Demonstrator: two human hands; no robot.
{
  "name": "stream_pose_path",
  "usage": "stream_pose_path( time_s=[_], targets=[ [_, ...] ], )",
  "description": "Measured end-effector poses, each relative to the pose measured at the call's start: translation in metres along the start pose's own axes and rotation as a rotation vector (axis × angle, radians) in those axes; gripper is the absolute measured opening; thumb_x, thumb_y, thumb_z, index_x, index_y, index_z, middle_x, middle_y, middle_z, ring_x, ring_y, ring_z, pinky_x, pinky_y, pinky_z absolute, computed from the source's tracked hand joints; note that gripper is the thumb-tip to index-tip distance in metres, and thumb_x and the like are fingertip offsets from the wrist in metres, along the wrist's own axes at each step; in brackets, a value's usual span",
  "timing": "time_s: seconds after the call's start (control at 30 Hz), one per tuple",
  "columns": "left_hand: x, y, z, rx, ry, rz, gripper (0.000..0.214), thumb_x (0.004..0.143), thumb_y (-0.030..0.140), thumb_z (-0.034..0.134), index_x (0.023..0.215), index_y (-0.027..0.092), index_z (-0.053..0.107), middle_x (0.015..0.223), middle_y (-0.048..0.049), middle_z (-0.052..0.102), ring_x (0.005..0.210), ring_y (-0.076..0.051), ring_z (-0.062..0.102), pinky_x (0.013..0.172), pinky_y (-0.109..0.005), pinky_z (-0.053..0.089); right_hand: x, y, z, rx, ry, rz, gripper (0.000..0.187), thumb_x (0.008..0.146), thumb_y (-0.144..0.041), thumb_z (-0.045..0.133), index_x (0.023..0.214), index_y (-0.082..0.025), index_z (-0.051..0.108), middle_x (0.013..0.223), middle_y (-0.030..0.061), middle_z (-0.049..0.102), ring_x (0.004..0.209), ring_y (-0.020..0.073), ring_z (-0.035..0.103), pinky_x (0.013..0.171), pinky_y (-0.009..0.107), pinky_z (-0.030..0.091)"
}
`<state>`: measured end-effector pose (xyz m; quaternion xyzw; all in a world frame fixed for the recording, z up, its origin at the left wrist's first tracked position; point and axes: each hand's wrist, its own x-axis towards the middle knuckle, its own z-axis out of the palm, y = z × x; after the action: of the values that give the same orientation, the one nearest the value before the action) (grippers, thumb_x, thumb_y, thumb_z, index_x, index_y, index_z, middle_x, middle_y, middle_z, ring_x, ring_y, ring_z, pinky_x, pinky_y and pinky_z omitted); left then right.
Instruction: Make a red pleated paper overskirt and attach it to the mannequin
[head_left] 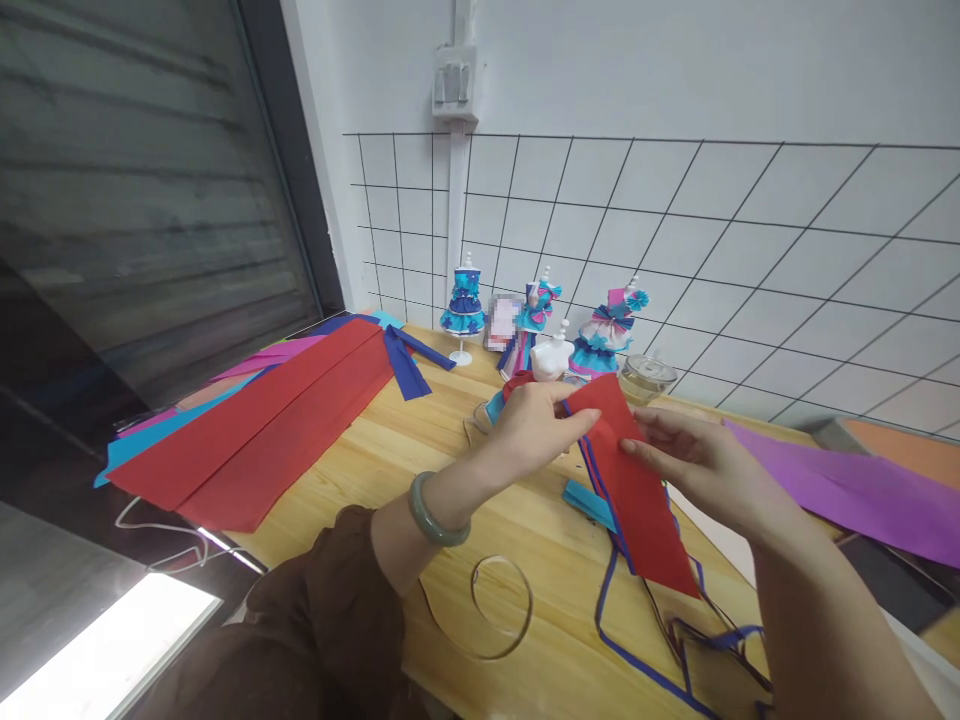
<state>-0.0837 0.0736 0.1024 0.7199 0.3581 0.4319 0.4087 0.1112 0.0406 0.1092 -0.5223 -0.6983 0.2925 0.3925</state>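
A red paper piece (637, 490) with a thin blue ribbon (622, 640) along its edge is held above the wooden table (450, 430). My left hand (536, 425), with a green bangle on the wrist, pinches the paper's top corner. My right hand (694, 455) grips its right edge with the fingers pressed on the sheet. A small white mannequin bust (553, 358) stands just behind my left hand.
Long red paper sheets (277, 430) lie at the left over blue and pink ones. Three small dress mannequins (465, 300) stand by the wire grid wall. A glass jar (646, 376), purple paper (855, 490) and a clear tape ring (501, 606) are also on the table.
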Motion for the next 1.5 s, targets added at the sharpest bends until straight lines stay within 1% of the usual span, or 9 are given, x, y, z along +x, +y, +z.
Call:
stream_pose_path(
  time_s=[0.17,0.37,0.53,0.73,0.9,1.03,1.17,1.33,1.5],
  targets=[
    [0.003,-0.001,-0.001,-0.192,-0.002,-0.032,0.034,0.076,0.038,0.064,0.103,0.018,0.058,0.068,0.0013,0.059,0.053,-0.008,0.05,0.047,-0.02,0.038,0.002,0.004,0.0,0.174,-0.097,0.104,0.038,0.074,-0.045,0.07,0.105,-0.023,0.067,0.089,0.0055,0.072,0.079,0.0218,0.066,0.066,0.031,0.055],
    [0.002,-0.002,0.003,-0.207,-0.046,0.005,0.027,0.076,0.033,0.065,0.095,0.014,0.063,0.084,-0.0065,0.065,0.073,-0.013,0.059,0.06,-0.024,0.045,0.003,0.003,0.003,0.326,0.0,0.113,0.034,0.068,-0.041,0.076,0.097,-0.024,0.069,0.083,0.004,0.071,0.078,0.0202,0.066,0.069,0.031,0.055],
    [0.002,-0.002,0.001,-0.199,-0.051,0.017,0.019,0.08,0.033,0.059,0.082,0.014,0.061,0.073,-0.0007,0.059,0.062,-0.009,0.051,0.053,-0.021,0.037,0.001,-0.005,0.002,0.261,-0.033,0.119,0.042,0.071,-0.042,0.074,0.107,-0.022,0.065,0.09,0.0069,0.07,0.082,0.0216,0.065,0.074,0.034,0.056],
    [-0.001,0.0,-0.002,-0.18,-0.297,0.011,0.024,0.077,0.034,0.06,0.065,0.016,0.051,0.06,0.0052,0.042,0.056,-0.007,0.04,0.049,-0.021,0.027,0.0,-0.007,0.001,0.247,0.061,0.057,0.056,0.07,-0.044,0.074,0.121,-0.028,0.057,0.096,0.0049,0.068,0.095,0.0239,0.063,0.079,0.035,0.055],
    [-0.006,0.007,-0.005,-0.183,-0.433,-0.028,0.025,0.076,0.033,0.062,0.062,0.016,0.051,0.058,0.0054,0.043,0.053,-0.006,0.04,0.048,-0.022,0.027,0.0,-0.006,-0.001,0.333,0.018,0.135,0.06,0.069,-0.044,0.075,0.122,-0.025,0.057,0.069,-0.0001,0.064,0.07,0.0205,0.065,0.063,0.033,0.056],
    [-0.007,0.01,-0.009,-0.279,-0.486,-0.126,0.016,0.074,0.03,0.066,0.08,0.016,0.063,0.075,-0.0001,0.061,0.063,-0.01,0.055,0.054,-0.022,0.039,0.001,-0.005,-0.006,0.383,0.129,0.159,0.055,0.066,-0.039,0.078,0.117,-0.024,0.06,0.067,-0.0009,0.062,0.065,0.017,0.061,0.059,0.029,0.053],
    [-0.005,0.012,-0.018,-0.297,-0.5,-0.201,0.041,0.069,0.023,0.071,0.108,0.018,0.062,0.091,-0.0048,0.066,0.078,-0.015,0.062,0.063,-0.026,0.047,0.003,-0.003,-0.016,0.465,0.279,0.18,0.042,0.064,-0.034,0.08,0.102,-0.024,0.064,0.07,-0.0006,0.064,0.065,0.0136,0.059,0.056,0.021,0.049],
    [-0.002,0.015,-0.038,-0.098,-0.413,-0.116,0.06,0.068,0.026,0.072,0.125,0.021,0.054,0.067,0.0032,0.055,0.062,-0.011,0.054,0.055,-0.023,0.039,0.006,0.003,-0.027,0.525,0.41,0.16,0.033,0.057,-0.027,0.084,0.069,-0.021,0.054,0.06,-0.0044,0.054,0.059,0.0095,0.053,0.049,0.015,0.043],
    [-0.001,0.016,-0.057,-0.083,-0.409,-0.083,0.062,0.069,0.023,0.07,0.128,0.02,0.051,0.066,0.0038,0.055,0.062,-0.009,0.051,0.058,-0.024,0.039,0.005,0.012,-0.034,0.437,0.472,0.169,0.024,0.058,-0.029,0.083,0.064,-0.019,0.062,0.076,0.001,0.062,0.067,0.0112,0.055,0.053,0.018,0.046]
  ],
)
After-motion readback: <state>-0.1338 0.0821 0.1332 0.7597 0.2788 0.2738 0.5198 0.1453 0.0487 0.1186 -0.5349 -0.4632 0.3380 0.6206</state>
